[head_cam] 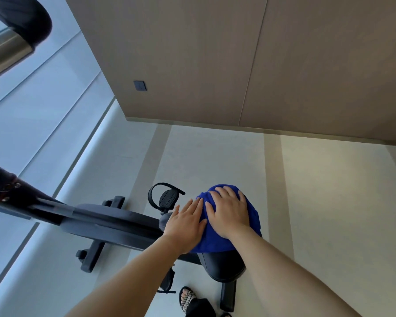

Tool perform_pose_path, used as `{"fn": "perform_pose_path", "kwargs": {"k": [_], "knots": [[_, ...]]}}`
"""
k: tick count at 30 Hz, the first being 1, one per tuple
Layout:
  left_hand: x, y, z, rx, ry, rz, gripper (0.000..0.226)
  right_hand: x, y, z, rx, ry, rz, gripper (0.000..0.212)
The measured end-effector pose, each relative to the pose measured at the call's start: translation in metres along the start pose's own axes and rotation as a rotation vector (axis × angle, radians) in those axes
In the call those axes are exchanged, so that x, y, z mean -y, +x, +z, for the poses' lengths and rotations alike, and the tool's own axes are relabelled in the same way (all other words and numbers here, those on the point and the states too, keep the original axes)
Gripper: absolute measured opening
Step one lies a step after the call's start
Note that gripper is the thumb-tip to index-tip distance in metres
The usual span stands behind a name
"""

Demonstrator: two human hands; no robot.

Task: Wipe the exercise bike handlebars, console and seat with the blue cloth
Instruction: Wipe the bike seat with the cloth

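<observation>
The blue cloth (217, 241) is draped over the black bike seat (222, 264), covering most of its top. My right hand (229, 211) lies flat on the cloth with fingers spread, pressing down. My left hand (185, 223) rests flat beside it at the cloth's left edge, over the seat's nose, fingers straight. A black handlebar grip (25, 19) on a silver tube shows at the top left. The console is out of view.
The bike's dark frame (105, 223) runs left from the seat, with a pedal and strap (167, 197) behind it and stabiliser feet (92, 259) on the pale floor. My sandalled foot (188, 298) stands near the rear leg (228, 296). A wood-panelled wall (238, 65) stands behind.
</observation>
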State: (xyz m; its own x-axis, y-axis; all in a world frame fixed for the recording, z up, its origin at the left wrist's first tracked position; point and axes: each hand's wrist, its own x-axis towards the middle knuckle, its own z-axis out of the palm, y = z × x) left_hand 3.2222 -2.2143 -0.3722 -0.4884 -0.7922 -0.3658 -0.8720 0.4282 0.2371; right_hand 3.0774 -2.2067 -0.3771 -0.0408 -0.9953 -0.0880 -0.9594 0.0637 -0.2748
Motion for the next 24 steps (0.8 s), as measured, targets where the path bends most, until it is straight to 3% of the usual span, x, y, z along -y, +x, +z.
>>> {"fn": "perform_pose_path", "kwargs": {"k": [14,19,24], "knots": [[-0.006,-0.005,0.003,-0.069,-0.044,-0.071,0.057,-0.006,0.004,-0.006,0.031,-0.002,-0.104,0.041],[-0.026,-0.017,0.011,-0.168,-0.042,-0.2,0.059,-0.02,-0.012,-0.008,0.034,0.026,-0.227,0.045],[-0.064,-0.02,0.017,-0.363,-0.193,-0.331,0.058,-0.045,-0.018,-0.021,0.197,0.091,-0.39,0.052]]}}
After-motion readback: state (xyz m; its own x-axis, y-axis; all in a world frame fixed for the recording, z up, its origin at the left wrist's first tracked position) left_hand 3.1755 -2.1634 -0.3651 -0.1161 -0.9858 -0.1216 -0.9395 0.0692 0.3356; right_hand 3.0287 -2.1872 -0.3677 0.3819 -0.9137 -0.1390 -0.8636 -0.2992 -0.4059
